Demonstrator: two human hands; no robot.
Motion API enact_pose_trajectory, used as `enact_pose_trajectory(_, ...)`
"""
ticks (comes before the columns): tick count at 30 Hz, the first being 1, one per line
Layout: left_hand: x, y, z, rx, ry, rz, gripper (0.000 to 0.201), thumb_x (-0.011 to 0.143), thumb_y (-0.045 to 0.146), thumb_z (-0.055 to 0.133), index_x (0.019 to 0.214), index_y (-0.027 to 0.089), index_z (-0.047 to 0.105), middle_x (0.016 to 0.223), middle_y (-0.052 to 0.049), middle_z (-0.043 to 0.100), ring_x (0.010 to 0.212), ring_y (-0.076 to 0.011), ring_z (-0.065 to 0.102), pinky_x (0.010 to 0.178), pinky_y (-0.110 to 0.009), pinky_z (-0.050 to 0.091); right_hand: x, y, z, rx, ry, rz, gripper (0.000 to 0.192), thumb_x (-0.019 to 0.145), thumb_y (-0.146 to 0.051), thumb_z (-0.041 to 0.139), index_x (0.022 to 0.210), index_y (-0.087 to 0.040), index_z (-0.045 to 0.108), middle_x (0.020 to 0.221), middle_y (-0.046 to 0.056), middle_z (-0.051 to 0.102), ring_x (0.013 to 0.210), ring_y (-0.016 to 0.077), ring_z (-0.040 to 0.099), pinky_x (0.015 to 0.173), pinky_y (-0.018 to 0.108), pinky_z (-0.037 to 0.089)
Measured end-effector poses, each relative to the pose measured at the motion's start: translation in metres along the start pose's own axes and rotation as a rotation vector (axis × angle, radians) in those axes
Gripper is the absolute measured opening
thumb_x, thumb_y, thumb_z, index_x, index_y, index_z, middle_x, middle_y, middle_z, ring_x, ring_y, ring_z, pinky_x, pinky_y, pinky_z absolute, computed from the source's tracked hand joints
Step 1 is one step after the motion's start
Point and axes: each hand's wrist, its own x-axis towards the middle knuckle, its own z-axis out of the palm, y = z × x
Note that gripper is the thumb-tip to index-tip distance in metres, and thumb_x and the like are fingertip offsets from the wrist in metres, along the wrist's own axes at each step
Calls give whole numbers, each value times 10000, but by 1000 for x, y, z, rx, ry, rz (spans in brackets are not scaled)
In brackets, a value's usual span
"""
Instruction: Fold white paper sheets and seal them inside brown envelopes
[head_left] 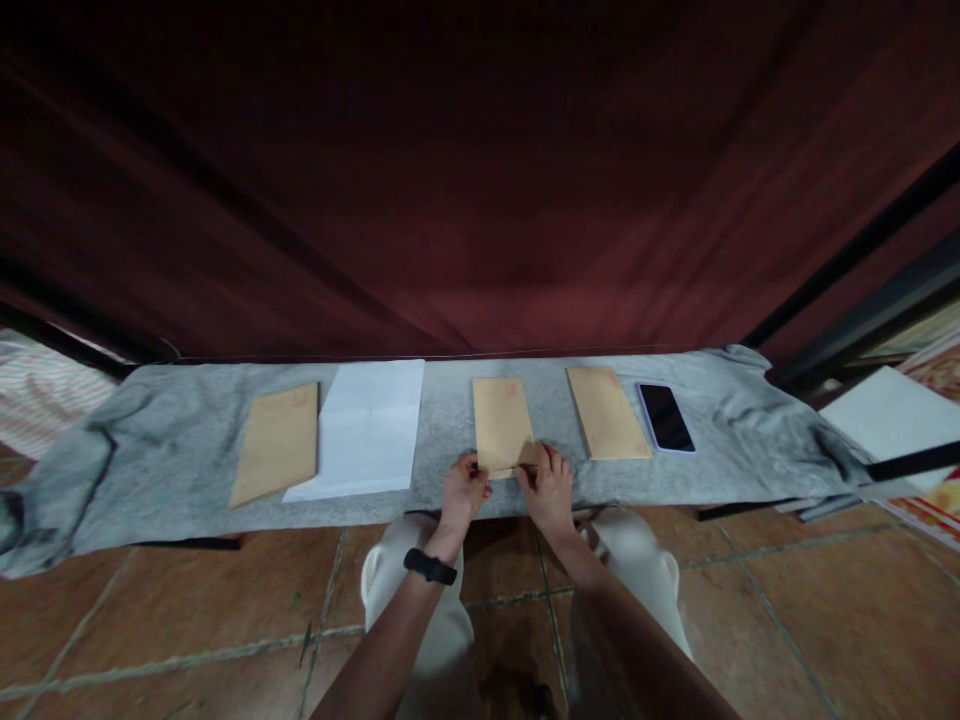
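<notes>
A brown paper envelope [503,420] lies in front of me on the grey cloth, its short near edge towards me. At its near left corner my left hand [463,490] is closed, fingers gripping the edge where a narrow flap shows. My right hand [551,488] holds the near right corner with bent fingers, the thumb close to the flap. To the right is a stack of brown envelopes [609,412], apart from my hands. On the left, another brown envelope or stack [279,440] rests partly over white paper sheets [375,425].
A phone [666,418] with a purple edge lies right of the right-hand envelopes. The grey cloth [446,400] covers a narrow bench-like surface, wrinkled at both ends. A dark red curtain [480,230] hangs behind it. Black metal bars [862,235] stand at the right; tiled floor [285,590] is below.
</notes>
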Motion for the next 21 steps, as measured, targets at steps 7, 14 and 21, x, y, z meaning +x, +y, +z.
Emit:
enact_pose_trajectory(7, -18, 11, -3, 321, 96, 116, 400, 879, 145, 556, 1279, 158, 574, 806, -47, 704, 770, -199, 700, 713, -289, 505, 0, -6, 1, -105, -43, 43, 515, 957, -354, 518, 1419, -138, 446, 1298, 177, 588, 1152, 322, 502, 917, 439, 412)
enact_pose_trajectory(14, -37, 11, 1, 793, 237, 261, 357, 962, 220, 475, 1305, 162, 552, 1125, -138, 680, 900, -241, 704, 754, -332, 525, 1, 4, -3, -107, -30, 39, 459, 938, -300, 521, 1375, -159, 492, 1337, 161, 570, 1167, 311, 494, 924, 436, 413)
enact_pose_trajectory(21, -56, -13, 19, 1046, 123, 819, 451, 964, 140, 412, 1393, 196, 540, 1476, -118, 533, 1334, -272, 515, 1100, -456, 429, 4, 12, -5, -34, -11, 16, 414, 908, -206, 508, 1317, -180, 563, 1322, 146, 590, 1153, 300, 528, 921, 433, 437)
